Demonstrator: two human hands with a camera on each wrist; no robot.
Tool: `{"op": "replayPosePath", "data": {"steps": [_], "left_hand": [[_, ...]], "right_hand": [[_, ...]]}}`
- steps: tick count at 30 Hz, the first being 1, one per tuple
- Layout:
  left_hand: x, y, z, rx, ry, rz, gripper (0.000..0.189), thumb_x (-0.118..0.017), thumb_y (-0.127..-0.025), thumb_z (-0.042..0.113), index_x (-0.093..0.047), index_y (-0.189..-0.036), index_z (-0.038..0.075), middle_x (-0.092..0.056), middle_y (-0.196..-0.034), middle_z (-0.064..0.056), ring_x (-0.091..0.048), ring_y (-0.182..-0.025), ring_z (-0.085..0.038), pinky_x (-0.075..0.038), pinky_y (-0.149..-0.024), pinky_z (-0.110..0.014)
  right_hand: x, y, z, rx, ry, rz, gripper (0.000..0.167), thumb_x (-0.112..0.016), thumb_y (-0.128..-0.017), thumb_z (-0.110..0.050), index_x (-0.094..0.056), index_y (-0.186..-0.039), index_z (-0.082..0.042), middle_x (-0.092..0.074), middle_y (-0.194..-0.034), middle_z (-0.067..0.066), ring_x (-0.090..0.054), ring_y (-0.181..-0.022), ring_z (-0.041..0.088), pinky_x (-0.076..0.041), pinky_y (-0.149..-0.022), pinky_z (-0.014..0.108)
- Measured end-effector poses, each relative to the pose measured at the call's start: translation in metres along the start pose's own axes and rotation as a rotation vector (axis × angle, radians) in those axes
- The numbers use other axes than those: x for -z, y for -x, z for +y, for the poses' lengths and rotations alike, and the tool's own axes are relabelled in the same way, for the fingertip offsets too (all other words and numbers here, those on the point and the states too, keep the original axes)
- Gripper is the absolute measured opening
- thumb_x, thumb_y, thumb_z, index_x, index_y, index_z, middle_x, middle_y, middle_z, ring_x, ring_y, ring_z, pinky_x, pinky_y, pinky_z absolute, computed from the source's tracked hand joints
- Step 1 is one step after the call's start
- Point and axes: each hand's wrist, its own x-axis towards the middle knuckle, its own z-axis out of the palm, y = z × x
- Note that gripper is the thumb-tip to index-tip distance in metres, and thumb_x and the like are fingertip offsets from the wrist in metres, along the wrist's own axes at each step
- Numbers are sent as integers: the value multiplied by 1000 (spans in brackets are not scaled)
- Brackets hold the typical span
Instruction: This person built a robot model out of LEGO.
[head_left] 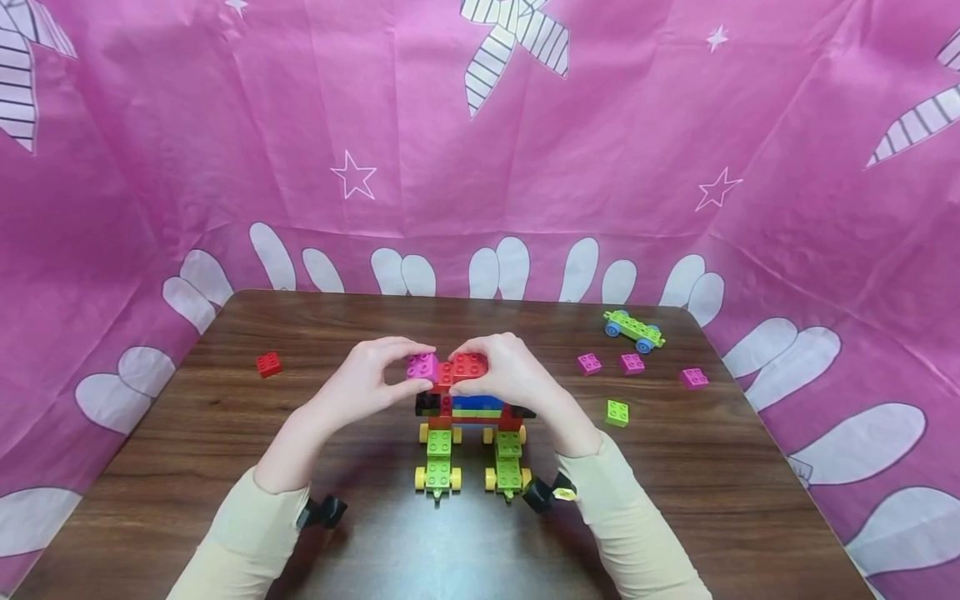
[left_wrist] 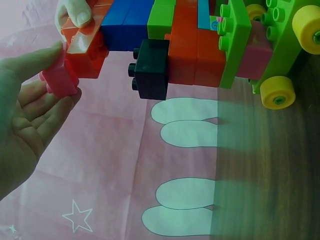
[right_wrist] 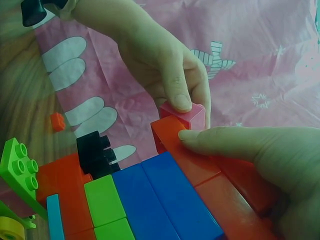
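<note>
Between thumb and fingers my left hand (head_left: 367, 377) pinches a pink toy brick (head_left: 422, 367), its studs facing up. The brick is at the left end of the red bricks (head_left: 470, 365) on top of a built figure; in the left wrist view this pink brick (left_wrist: 62, 79) overlaps the end red brick (left_wrist: 86, 56). My right hand (head_left: 512, 367) grips the red bricks from the right, its thumb (right_wrist: 210, 141) lying along them. Under them sit blue bricks (right_wrist: 160, 192), lime bricks (right_wrist: 106, 202) and a black side brick (left_wrist: 152, 70). Two lime wheeled bases (head_left: 438, 477) stand below.
On the table (head_left: 360, 533), a loose red brick (head_left: 268, 364) lies to the left. To the right are three pink bricks (head_left: 632, 363), a lime brick (head_left: 617, 413) and a lime car base (head_left: 633, 330) with blue wheels. A pink patterned cloth (head_left: 420, 183) hangs behind.
</note>
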Motion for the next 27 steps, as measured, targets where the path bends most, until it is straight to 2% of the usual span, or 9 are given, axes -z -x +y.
{"op": "replayPosePath", "data": {"steps": [9, 18, 27], "left_hand": [[5, -7, 8, 24, -7, -33, 41, -82, -80, 20, -71, -117, 6, -73, -110, -8, -67, -101, -23, -56, -87, -44], [10, -12, 10, 58, 30, -99, 40, -81, -80, 19, -71, -116, 5, -74, -104, -7, -67, -92, -17, -58, -77, -29], [15, -15, 13, 104, 41, -170, 41, -81, -81, 18, -70, -118, 6, -73, -107, -8, -65, -91, -17, -57, -73, -24]], "right_hand": [[1, 1, 0, -12, -7, -2, 40, -83, -78, -27, -72, -111, -9, -74, -102, 4, -66, -90, 16, -56, -77, 28], [1, 1, 0, -16, -10, -8, 40, -83, -78, -27, -72, -112, -9, -74, -104, 5, -66, -92, 17, -55, -78, 28], [0, 1, -1, -19, -1, -7, 40, -83, -78, -28, -72, -111, -9, -74, -103, 4, -65, -90, 17, -55, -76, 26]]}}
